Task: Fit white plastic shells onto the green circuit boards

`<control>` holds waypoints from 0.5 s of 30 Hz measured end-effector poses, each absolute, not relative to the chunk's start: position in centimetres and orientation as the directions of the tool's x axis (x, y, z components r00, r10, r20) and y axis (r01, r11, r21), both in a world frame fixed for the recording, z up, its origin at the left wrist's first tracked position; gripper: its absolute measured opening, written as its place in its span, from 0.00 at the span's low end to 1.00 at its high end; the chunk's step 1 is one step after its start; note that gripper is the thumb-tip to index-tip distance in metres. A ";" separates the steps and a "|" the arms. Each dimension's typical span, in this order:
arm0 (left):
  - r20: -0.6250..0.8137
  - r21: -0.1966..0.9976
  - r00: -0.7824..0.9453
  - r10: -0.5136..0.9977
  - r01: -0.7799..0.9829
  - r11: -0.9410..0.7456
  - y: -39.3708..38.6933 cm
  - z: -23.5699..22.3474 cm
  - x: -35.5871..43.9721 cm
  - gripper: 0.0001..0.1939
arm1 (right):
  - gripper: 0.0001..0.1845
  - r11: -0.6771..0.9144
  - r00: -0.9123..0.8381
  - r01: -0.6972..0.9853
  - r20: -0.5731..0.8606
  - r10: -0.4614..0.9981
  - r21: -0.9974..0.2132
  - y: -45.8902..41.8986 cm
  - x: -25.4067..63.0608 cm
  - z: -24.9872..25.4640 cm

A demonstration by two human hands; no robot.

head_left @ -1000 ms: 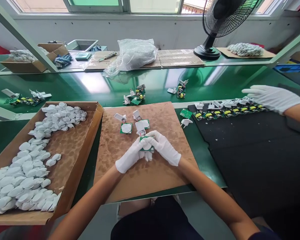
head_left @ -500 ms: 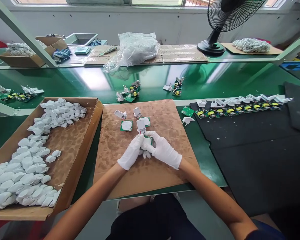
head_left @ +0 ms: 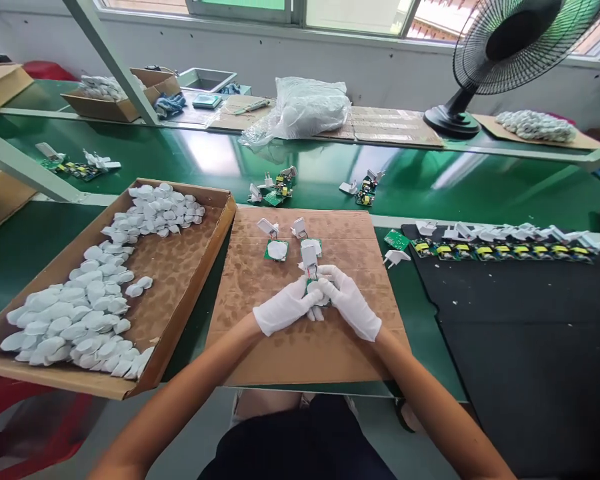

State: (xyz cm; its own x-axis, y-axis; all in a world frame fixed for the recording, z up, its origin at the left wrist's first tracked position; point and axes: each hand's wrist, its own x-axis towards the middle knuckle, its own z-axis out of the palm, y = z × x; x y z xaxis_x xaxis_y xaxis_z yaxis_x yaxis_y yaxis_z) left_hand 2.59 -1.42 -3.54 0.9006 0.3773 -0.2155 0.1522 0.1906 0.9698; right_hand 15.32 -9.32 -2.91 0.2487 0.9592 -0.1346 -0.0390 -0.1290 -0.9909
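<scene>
Both gloved hands meet over the middle of a cardboard sheet (head_left: 250, 360). My left hand (head_left: 286, 308) and my right hand (head_left: 349, 303) grip a small green circuit board (head_left: 311, 285) between their fingers, which hide most of it. Thin wires run from this board up to a white plug housing (head_left: 309, 255). Just beyond lie two more boards on the sheet: one circuit board with a white round pad (head_left: 277, 251) on top, and another, partly covered, with its white plug housing (head_left: 299, 228) wired to it.
Left of the sheet stands a shallow cardboard box (head_left: 185, 313) holding many white pads (head_left: 63, 310). On the right, a black mat (head_left: 520, 313) carries a row of boards (head_left: 505, 252) with white plugs. A loose plug (head_left: 396, 257) lies beside it. A fan (head_left: 453, 120) stands behind.
The view has turned left, so the scene sits further right. Both hands keep hold of the board, and their fingers have shifted slightly, covering more of it.
</scene>
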 end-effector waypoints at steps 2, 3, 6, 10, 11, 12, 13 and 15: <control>-0.232 0.940 0.918 0.321 0.127 0.316 -1.1 -3.6 2.7 0.19 | 0.14 -0.146 0.272 0.022 -0.135 0.953 -0.989 -9.2 15.4 -2.8; -0.241 0.908 0.929 0.280 0.114 0.404 -1.0 -3.7 2.8 0.20 | 0.14 -0.147 0.277 0.039 -0.131 0.952 -0.988 -9.2 15.5 -2.8; -0.229 0.801 0.941 0.250 0.035 0.598 -0.9 -4.3 3.0 0.22 | 0.13 -0.113 0.250 0.018 -0.105 0.963 -0.993 -9.4 15.8 -2.7; -0.171 0.878 0.853 0.493 -0.095 0.469 -1.0 -5.1 3.5 0.13 | 0.15 -0.109 0.284 0.051 -0.090 0.955 -0.993 -9.5 15.7 -3.1; -0.171 0.900 0.818 0.549 -0.097 0.424 -0.9 -5.2 3.7 0.10 | 0.16 -0.103 0.309 0.085 -0.072 0.948 -0.991 -9.5 15.5 -3.2; -0.176 0.911 0.788 0.590 -0.096 0.400 -0.8 -5.2 3.8 0.09 | 0.17 -0.093 0.330 0.123 -0.048 0.943 -0.988 -9.4 15.3 -3.2; -0.185 0.912 0.768 0.614 -0.099 0.399 -0.6 -5.2 3.9 0.08 | 0.18 -0.088 0.343 0.166 -0.026 0.939 -0.982 -9.3 15.1 -3.2; -0.198 0.892 0.753 0.627 -0.126 0.433 -0.3 -4.9 4.0 0.08 | 0.19 -0.091 0.367 0.258 0.010 0.930 -0.962 -9.1 15.0 -2.8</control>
